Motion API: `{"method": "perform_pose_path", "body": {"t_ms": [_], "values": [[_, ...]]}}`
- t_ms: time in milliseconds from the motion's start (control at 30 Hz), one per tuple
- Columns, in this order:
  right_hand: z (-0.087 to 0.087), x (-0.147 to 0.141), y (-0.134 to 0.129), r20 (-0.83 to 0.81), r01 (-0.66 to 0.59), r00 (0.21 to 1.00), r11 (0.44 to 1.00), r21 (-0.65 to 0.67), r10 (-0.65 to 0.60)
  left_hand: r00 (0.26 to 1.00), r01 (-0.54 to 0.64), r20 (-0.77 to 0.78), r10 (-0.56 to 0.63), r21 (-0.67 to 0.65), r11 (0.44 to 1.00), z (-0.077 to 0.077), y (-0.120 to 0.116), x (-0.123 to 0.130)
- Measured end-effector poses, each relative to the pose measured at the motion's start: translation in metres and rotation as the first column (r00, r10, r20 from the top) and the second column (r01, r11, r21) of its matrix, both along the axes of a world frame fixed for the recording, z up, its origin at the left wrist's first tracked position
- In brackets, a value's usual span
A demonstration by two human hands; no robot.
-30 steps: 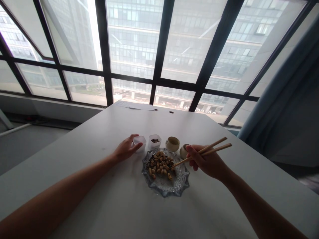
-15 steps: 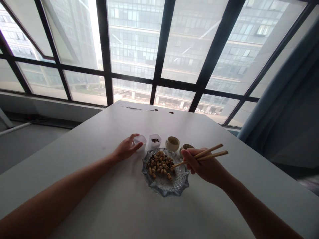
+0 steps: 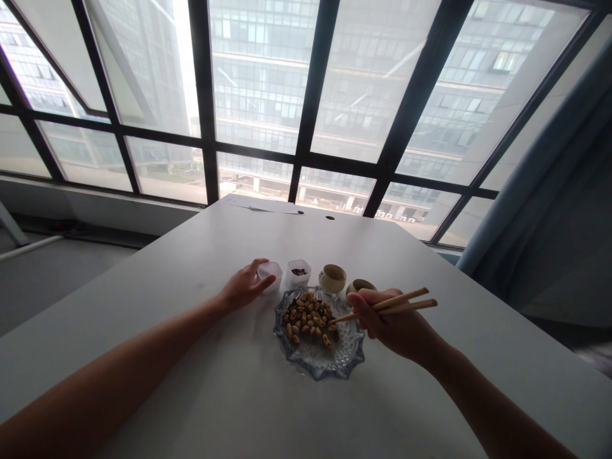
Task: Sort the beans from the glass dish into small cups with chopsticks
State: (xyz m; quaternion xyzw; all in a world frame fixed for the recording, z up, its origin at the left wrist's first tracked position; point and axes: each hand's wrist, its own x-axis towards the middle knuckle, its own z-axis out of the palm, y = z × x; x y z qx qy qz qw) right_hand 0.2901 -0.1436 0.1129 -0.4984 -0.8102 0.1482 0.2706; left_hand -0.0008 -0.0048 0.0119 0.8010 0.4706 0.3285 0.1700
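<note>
My left hand (image 3: 247,284) is wrapped round the side of a small translucent plastic cup (image 3: 271,273) standing on the table. A pair of wooden chopsticks (image 3: 404,301) is in my right hand (image 3: 382,315); their tips reach among the peanuts (image 3: 306,319) at the right of the pile. Whether the tips pinch a piece is too small to tell. The peanuts, mixed with dark bits, lie in a scalloped glass plate (image 3: 319,370). Beside the held cup stands a second plastic cup (image 3: 299,278) with dark bits inside.
Behind the plate are two beige ceramic cups, one whole (image 3: 331,278) and one (image 3: 358,285) partly hidden by my right hand. The white table (image 3: 229,395) runs toward large windows. Papers (image 3: 268,206) lie at its far end, and a blue curtain (image 3: 526,191) hangs at right.
The chopsticks' back ends have dipped a little, with their tips still at the right of the peanut pile. My left hand stays on the plastic cup. The whole view has shifted slightly.
</note>
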Motion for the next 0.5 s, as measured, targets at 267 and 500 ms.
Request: {"method": "perform_pose_path", "body": {"t_ms": [267, 500], "values": [[-0.0013, 0.0016, 0.0007, 0.002, -0.023, 1.000, 1.000, -0.016, 0.023, 1.000, -0.001, 0.006, 0.001, 0.004, 1.000, -0.0012, 0.0005, 0.0003], [-0.0004, 0.0041, 0.0004, -0.011, -0.033, 0.999, 0.999, -0.026, 0.033, 1.000, 0.002, 0.008, -0.002, 0.008, 1.000, -0.0014, 0.0012, -0.0007]]}}
